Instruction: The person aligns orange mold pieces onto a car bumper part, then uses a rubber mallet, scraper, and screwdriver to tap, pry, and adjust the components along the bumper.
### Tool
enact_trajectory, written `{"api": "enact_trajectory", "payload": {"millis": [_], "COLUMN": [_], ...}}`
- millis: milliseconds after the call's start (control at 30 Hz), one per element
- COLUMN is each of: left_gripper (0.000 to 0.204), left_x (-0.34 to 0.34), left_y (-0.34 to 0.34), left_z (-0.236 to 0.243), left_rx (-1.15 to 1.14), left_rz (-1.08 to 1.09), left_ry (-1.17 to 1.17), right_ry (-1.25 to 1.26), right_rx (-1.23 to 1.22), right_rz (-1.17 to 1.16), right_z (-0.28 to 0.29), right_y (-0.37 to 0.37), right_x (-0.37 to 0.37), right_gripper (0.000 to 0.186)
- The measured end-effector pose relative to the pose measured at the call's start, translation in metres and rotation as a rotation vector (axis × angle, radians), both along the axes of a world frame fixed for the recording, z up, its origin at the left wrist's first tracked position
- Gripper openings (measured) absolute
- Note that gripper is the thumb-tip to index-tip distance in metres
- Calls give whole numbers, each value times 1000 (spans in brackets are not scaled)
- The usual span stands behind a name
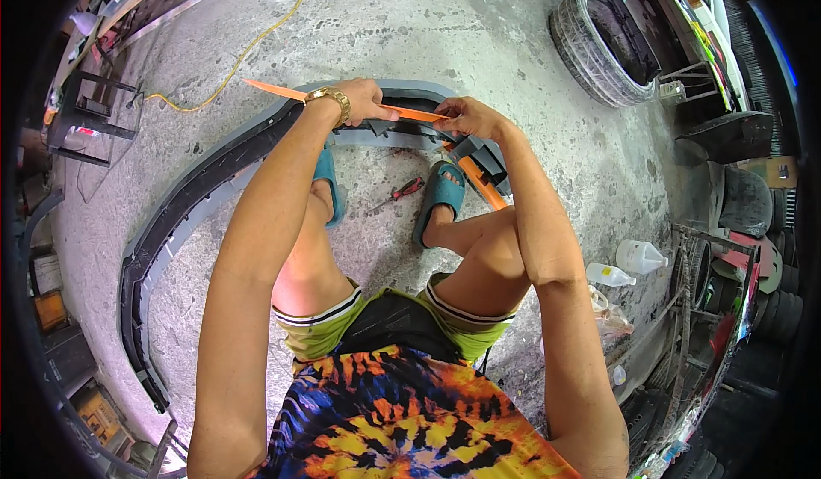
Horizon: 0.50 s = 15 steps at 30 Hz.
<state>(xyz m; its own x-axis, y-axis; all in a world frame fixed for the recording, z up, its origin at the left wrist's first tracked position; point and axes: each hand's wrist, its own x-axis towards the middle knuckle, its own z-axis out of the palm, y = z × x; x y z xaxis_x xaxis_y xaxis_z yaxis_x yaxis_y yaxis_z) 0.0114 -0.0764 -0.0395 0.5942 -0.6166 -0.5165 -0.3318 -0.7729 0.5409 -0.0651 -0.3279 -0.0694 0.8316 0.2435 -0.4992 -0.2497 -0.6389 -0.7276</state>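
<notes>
My left hand, with a gold watch at the wrist, is closed on a thin orange strip. One pointed end of the strip sticks out to the left past my wrist. My right hand pinches the strip farther right, fingers pressed together. Below both hands lies a long curved grey-and-black trim piece, which looks like a car bumper part, bending from the far side down to the left. Beside my right foot are a black boxy piece and another orange length; whether it joins the held strip is hidden.
Between my feet a red-and-black screwdriver lies on the concrete floor. A wrapped tire is at the far right. Two white bottles lie near a metal rack. A yellow cord and black stand are left.
</notes>
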Motion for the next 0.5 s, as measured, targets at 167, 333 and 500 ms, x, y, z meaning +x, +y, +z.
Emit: {"api": "enact_trajectory", "payload": {"millis": [167, 333, 500], "left_gripper": [60, 60, 58], "left_x": [0, 1, 0], "left_y": [0, 0, -2], "left_z": [-1, -1, -2], "left_rx": [-6, 2, 6], "left_rz": [-6, 2, 4], "left_ry": [-2, 2, 2], "right_ry": [4, -5, -4], "right_rx": [4, 20, 5], "right_rz": [7, 4, 9], "right_z": [1, -1, 1], "right_y": [0, -1, 0], "right_x": [0, 0, -1], "right_gripper": [41, 40, 35]}}
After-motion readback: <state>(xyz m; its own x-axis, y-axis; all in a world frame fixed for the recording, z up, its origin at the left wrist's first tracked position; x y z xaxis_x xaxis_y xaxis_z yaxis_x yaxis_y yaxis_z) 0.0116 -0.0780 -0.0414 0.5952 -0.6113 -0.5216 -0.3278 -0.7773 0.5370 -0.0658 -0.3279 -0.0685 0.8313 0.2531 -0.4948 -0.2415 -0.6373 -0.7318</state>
